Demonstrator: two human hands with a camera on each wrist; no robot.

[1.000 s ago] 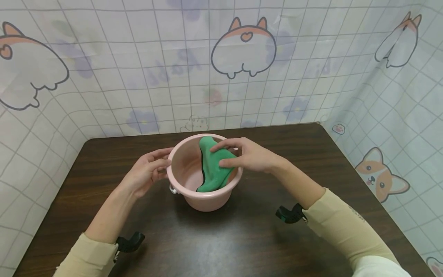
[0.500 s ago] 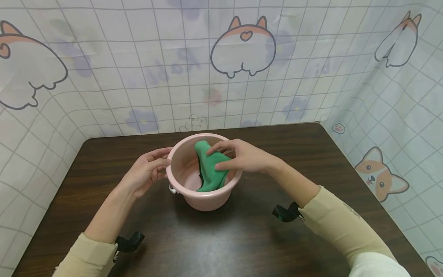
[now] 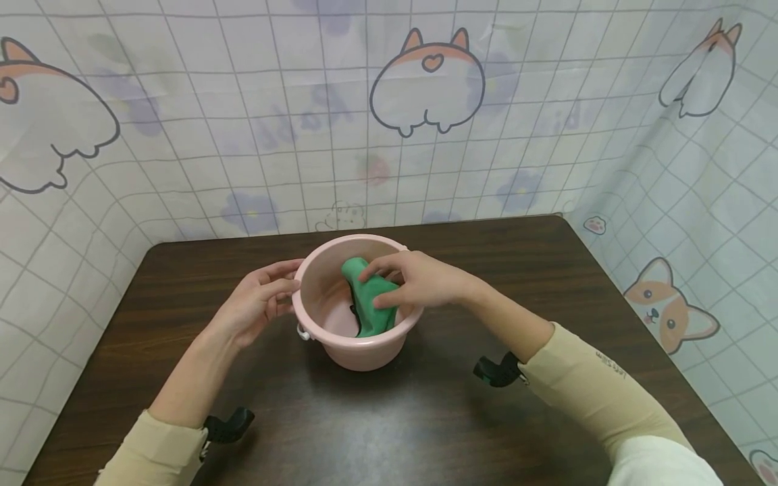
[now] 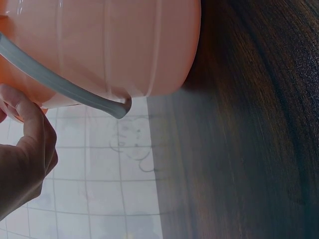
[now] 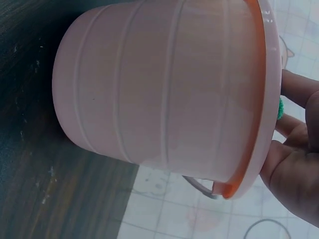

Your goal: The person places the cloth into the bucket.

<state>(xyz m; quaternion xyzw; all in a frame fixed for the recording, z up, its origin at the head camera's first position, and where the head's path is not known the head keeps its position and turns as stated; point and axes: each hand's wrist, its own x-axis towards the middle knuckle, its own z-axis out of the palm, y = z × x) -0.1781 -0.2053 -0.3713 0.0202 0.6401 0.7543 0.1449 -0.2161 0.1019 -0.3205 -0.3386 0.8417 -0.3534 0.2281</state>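
Observation:
A pink bucket (image 3: 363, 354) stands upright on the dark wooden table. At its left rim my left hand (image 3: 258, 304) holds on with thumb and fingers. My right hand (image 3: 425, 280) reaches over the right rim and grips a soft green cloth (image 3: 367, 297) with a dark edge, inside the bucket. Part of the cloth is hidden behind my fingers. In the left wrist view, the bucket's grey handle (image 4: 60, 82) hangs down along its outer wall. From the right wrist view, only a fuzzy green bit of the cloth (image 5: 280, 108) peeks past the rim.
The wooden table (image 3: 340, 432) reaches around the bucket on all sides. Behind it and to both sides hangs a white grid-patterned sheet (image 3: 292, 169) with cartoon corgis. Black devices are strapped at the left wrist (image 3: 227, 425) and right wrist (image 3: 498, 371).
My right hand has moved slightly left and down into the bucket, taking the green cloth lower. The left hand and the bucket have stayed put.

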